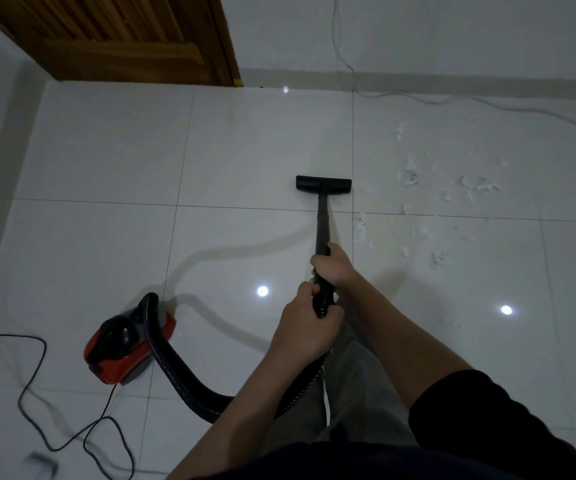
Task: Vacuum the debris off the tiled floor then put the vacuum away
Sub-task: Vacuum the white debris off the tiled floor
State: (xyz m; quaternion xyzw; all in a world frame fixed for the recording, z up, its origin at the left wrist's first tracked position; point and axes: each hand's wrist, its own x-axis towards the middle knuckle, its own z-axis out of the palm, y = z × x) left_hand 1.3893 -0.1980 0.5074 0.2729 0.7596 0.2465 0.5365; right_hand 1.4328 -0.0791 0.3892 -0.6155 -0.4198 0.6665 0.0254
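A red and black vacuum cleaner (129,344) sits on the white tiled floor (99,150) at the lower left. Its black ribbed hose (182,379) curves right to a black wand (322,225) that ends in a flat floor nozzle (324,184) resting on the tiles. My right hand (333,266) grips the wand higher up. My left hand (309,322) grips the hose end just below it. White paper-like debris (445,199) lies scattered on the tiles to the right of the nozzle, apart from it.
A wooden door (123,39) stands at the back left against the wall. A grey cable (452,102) runs down the wall and along the skirting to the right. The vacuum's black power cord (37,382) loops over the floor at the lower left.
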